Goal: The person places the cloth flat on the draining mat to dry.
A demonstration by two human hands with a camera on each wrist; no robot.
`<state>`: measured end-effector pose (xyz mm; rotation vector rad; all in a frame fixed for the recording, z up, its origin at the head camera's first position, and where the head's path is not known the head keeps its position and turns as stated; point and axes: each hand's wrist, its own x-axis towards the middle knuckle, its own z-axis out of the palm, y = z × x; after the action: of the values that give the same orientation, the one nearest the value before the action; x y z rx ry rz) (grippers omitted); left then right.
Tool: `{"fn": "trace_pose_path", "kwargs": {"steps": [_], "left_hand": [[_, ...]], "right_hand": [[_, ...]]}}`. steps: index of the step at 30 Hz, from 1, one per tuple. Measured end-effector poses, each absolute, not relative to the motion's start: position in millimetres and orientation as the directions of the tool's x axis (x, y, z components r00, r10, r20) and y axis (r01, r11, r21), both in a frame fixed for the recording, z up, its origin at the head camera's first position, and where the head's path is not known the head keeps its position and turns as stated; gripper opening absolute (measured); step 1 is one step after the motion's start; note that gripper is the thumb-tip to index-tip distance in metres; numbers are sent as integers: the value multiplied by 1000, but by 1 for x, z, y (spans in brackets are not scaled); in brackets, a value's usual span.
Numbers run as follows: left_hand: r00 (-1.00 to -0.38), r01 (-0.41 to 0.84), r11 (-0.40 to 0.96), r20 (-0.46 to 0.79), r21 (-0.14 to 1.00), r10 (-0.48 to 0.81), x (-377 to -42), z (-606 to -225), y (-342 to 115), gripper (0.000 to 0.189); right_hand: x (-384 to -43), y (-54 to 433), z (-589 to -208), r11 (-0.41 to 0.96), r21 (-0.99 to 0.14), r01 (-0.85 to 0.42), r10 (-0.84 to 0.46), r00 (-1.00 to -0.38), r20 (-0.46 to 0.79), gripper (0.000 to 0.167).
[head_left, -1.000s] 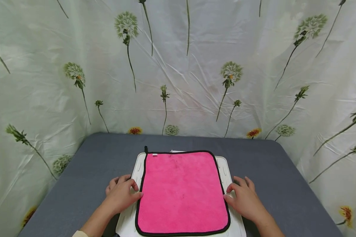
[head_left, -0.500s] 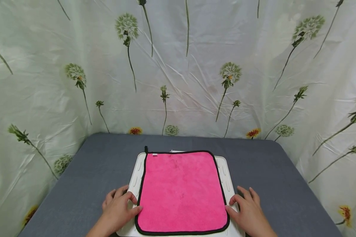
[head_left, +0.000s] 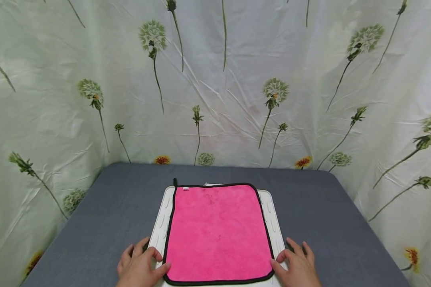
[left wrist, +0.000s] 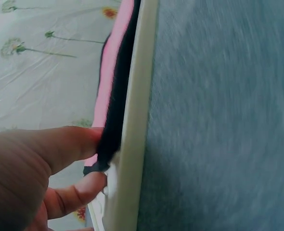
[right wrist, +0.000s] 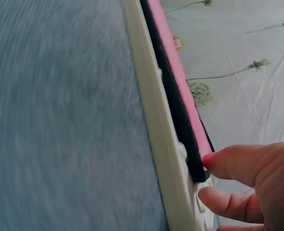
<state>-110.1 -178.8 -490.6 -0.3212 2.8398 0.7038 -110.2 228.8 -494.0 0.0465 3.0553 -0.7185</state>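
A pink towel point(head_left: 219, 235) with black edging lies flat on a white tray point(head_left: 160, 223) with raised oval ribs. My left hand point(head_left: 138, 265) is at the towel's near left corner. Its thumb touches the pink cloth, while the index finger bends beside the black edge in the left wrist view. At the near right corner, my right hand point(head_left: 298, 265) has its thumb tip on the towel; a small gap shows between the index finger and the edging in the right wrist view. The cloth lies flat between both hands.
Grey cloth point(head_left: 129, 199) covers the table around the tray. Behind stands a pale curtain point(head_left: 230, 99) printed with dandelions. A black loop point(head_left: 175, 182) sticks up at the towel's far left corner.
Both hands have slid toward me along the towel's sides, from about mid-edge to the near corners. The towel and tray have hardly moved.
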Motion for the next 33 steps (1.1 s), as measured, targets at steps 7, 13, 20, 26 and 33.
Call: {"fn": "trace_pose_path", "kwargs": {"steps": [7,13,20,26,33], "left_hand": [[-943,-312,869,-238,385,-233,-102,-494,-168,40],[-951,-302,874,-185,381,-248,-98,-499,-164,37],[-956,-293,865,-153,408,-251,-95,-502,-161,28],[-951,-310,844,-160,438,-265,-94,-504,-161,24],[-931,-362,820,-220,442,-292,-96,-503,-170,19]], "right_hand": [[-105,222,-495,883,-451,127,101,-992,-82,30],[-103,215,-493,892,-429,141,116,-990,-82,30],[-102,207,-494,895,-411,175,148,-984,-96,29],[-99,204,-493,889,-425,170,146,-985,-90,29],[-97,204,-493,884,-430,185,149,-982,-117,29]]}}
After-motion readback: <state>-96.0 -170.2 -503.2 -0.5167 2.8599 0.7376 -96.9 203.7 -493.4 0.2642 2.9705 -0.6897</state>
